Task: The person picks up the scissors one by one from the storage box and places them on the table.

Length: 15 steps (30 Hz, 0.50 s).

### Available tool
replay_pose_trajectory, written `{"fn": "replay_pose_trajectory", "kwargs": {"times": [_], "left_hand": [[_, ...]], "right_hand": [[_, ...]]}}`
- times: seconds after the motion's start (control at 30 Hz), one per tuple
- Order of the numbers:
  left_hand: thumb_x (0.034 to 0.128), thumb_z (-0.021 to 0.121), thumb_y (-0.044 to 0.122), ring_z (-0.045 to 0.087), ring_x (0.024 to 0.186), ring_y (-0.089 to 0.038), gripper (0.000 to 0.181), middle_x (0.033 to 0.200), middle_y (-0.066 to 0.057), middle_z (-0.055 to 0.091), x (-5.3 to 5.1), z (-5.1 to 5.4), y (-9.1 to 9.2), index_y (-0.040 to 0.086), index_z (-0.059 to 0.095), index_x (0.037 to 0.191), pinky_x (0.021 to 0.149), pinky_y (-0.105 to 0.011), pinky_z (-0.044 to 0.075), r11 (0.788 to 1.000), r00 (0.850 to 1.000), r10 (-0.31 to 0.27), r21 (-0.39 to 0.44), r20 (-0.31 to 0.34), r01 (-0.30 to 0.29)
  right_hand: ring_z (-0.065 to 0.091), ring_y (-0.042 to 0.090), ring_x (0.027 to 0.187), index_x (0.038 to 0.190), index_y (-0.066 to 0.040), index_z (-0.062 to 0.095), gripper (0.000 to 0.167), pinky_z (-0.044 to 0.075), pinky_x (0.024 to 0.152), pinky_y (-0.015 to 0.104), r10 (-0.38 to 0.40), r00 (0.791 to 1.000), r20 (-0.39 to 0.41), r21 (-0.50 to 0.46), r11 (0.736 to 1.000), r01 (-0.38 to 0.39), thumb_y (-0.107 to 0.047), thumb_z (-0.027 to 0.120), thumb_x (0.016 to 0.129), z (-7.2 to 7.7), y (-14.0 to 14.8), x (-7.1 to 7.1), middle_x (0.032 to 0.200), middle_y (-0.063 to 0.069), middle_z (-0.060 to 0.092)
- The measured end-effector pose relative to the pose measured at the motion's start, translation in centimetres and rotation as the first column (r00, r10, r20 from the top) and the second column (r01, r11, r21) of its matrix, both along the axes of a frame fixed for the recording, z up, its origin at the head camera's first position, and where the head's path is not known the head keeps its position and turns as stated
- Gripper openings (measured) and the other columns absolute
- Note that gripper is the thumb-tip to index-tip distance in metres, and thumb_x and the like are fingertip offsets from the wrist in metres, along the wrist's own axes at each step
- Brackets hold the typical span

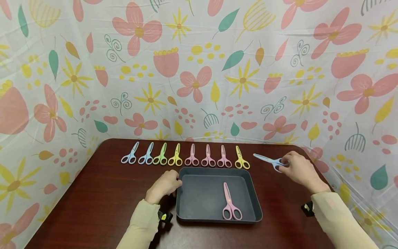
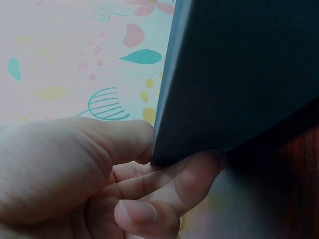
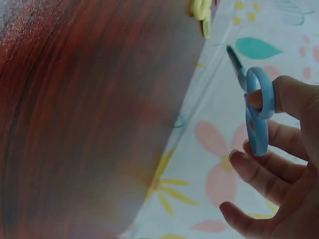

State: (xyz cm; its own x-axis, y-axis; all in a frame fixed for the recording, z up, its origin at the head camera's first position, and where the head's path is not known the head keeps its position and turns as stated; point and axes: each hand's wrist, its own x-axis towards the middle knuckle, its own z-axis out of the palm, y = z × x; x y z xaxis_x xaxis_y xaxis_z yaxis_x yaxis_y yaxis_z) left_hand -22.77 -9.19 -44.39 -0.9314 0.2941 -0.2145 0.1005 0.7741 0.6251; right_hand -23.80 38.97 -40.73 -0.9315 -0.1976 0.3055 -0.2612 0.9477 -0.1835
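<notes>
At the right end of the table, my right hand [image 1: 297, 169] holds light blue scissors [image 1: 268, 159] by the handle loops, blades pointing left. In the right wrist view, a finger passes through one loop of the blue scissors [image 3: 255, 109]; the other fingers spread loosely. My left hand [image 1: 164, 185] grips the left rim of a dark grey tray [image 1: 199, 219]. The left wrist view has the thumb and fingers pinching the edge of the tray [image 2: 239, 64]. Inside the tray, towards its right side, lie pink scissors [image 1: 228, 200], handles towards me.
Behind the tray runs a row of several scissors: two blue pairs [image 1: 132, 154], a green pair [image 1: 162, 155], yellow pairs [image 1: 240, 158] and pink pairs [image 1: 208, 156]. They lie on a dark red-brown table [image 1: 102, 193]. A flower-patterned curtain [image 1: 199, 117] hangs behind the table and around it.
</notes>
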Motion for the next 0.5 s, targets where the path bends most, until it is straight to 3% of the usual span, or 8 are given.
{"fn": "replay_pose_trajectory", "kwargs": {"times": [0.2, 0.5], "left_hand": [[0.0941, 0.053, 0.012, 0.042, 0.036, -0.015, 0.023, 0.05, -0.009, 0.057, 0.0, -0.2, 0.0, 0.005, 0.061, 0.073, 0.04, -0.028, 0.033, 1.0, 1.0, -0.004, -0.002, -0.002, 0.004], [0.0936, 0.053, 0.01, 0.04, 0.035, -0.014, 0.025, 0.047, -0.006, 0.052, 0.0, -0.2, 0.1, 0.007, 0.058, 0.069, 0.039, -0.028, 0.032, 1.0, 1.0, -0.005, 0.011, -0.018, 0.005]], "right_hand": [[0.054, 0.026, 0.067, 0.083, -0.005, 0.068, 0.022, 0.043, 0.052, 0.045, -0.084, 0.991, 0.1, -0.029, 0.996, 0.087, -0.026, 0.076, 0.081, -1.6, 0.5, -1.4, 0.089, 0.015, 0.058], [0.047, 0.021, 0.059, 0.069, -0.01, 0.058, 0.03, 0.036, 0.051, 0.038, -0.141, 0.966, 0.217, -0.026, 0.988, 0.15, -0.031, 0.07, 0.086, -2.9, -1.5, -3.7, 0.068, 0.005, 0.051]]}}
